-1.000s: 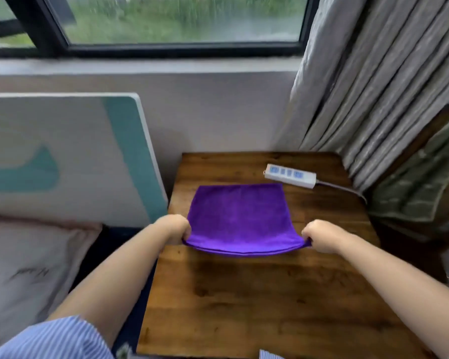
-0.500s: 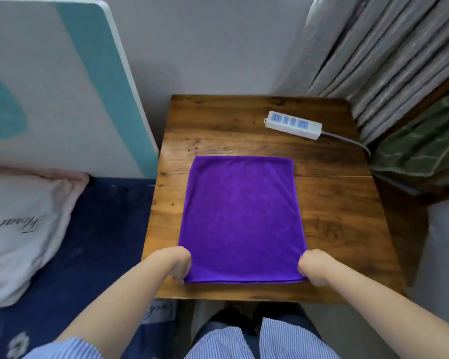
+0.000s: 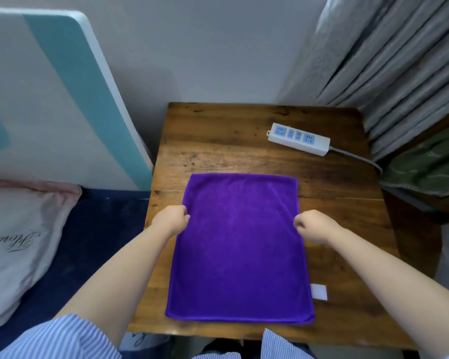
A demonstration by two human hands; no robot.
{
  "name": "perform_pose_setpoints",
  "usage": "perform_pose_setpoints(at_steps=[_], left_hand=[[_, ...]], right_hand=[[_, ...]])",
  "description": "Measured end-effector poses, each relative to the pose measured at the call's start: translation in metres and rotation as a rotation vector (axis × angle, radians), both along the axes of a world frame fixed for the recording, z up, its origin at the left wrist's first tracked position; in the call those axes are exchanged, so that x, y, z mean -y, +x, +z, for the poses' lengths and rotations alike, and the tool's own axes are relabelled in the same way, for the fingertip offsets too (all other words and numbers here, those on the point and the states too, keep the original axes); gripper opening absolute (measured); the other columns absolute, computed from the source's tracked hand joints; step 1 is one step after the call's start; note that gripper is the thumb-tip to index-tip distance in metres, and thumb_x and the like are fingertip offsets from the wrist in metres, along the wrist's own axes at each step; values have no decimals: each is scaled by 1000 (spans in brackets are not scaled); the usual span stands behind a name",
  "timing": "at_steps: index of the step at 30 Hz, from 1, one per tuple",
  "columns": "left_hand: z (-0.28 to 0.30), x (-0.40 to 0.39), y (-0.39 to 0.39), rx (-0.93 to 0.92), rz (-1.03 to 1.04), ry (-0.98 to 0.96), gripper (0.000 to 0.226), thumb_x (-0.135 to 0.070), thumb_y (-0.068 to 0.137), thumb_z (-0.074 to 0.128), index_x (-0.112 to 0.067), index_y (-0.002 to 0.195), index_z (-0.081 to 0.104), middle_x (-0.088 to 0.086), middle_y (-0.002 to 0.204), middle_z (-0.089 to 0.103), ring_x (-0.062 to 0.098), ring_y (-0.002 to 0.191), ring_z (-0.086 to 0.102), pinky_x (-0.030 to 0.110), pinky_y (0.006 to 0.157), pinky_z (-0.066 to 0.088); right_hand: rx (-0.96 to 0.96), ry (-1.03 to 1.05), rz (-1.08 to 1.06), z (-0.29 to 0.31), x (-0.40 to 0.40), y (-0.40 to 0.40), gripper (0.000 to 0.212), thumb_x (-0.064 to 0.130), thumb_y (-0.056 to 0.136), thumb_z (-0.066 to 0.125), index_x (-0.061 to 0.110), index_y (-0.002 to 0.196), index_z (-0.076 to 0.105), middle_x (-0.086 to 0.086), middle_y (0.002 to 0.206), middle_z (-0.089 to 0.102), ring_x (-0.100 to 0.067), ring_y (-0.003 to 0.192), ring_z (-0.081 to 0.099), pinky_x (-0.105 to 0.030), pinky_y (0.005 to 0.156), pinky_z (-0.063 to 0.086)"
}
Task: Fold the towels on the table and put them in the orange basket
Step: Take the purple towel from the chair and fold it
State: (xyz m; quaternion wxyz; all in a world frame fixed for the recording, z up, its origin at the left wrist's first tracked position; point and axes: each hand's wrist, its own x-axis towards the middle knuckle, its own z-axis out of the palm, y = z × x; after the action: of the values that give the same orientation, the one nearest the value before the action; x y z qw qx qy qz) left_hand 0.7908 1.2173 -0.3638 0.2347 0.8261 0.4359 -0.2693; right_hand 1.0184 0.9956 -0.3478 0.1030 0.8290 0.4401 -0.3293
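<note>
Purple rectangular terry towel (image 3: 240,244), one of its kind, lay flat and plush on the brown grained wooden table (image 3: 218,146), reaching its near edge, a small white tag (image 3: 318,291) at its right side. Left hand (image 3: 172,220) and right hand (image 3: 313,226), two in all, had curled fingers pinching the towel's left and right edges midway. One white plastic power strip (image 3: 299,138) sat near the far right corner.

Plush, matt purple cloth towel (image 3: 240,244) on a knotty, worn, slightly glossy wooden table (image 3: 218,141); smooth plastic power strip (image 3: 299,138)
</note>
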Motion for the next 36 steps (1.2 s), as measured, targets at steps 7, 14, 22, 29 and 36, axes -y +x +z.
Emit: perform_pose_setpoints(at_steps=[7,14,22,29,36], left_hand=[[-18,-22,41,72,349,40,38,-22,100,32,1,127,46,20,131,52,34,120,50,37,97,41],[-36,-43,71,91,637,-54,42,-18,102,25,8,128,44,26,134,48,39,125,44,35,101,35],[-51,-32,78,220,954,-176,36,-22,97,37,-1,82,62,28,102,66,40,96,63,41,84,51],[-39,-20,102,227,887,-97,25,-20,92,50,-1,90,67,20,101,67,34,105,59,33,89,45],[-42,-10,115,140,905,-54,45,-16,91,49,-12,48,37,3,53,41,28,72,47,30,67,38]], right_hand=[[-24,226,-435,-21,-37,53,31,12,90,49,4,119,57,-17,121,62,-31,113,56,-33,91,44],[-127,194,-694,-50,-65,74,42,12,95,44,-1,134,39,-25,132,51,-37,122,47,-37,99,39],[-44,385,-631,-59,-68,79,19,7,88,54,-2,101,64,-20,102,67,-32,95,60,-33,78,45],[-89,431,-650,-64,-70,80,17,5,87,57,-2,100,66,-19,97,68,-23,80,56,-24,71,38],[-101,475,-679,-68,-66,82,17,4,86,57,-3,98,66,-21,97,68,-19,78,52,-25,71,38]])
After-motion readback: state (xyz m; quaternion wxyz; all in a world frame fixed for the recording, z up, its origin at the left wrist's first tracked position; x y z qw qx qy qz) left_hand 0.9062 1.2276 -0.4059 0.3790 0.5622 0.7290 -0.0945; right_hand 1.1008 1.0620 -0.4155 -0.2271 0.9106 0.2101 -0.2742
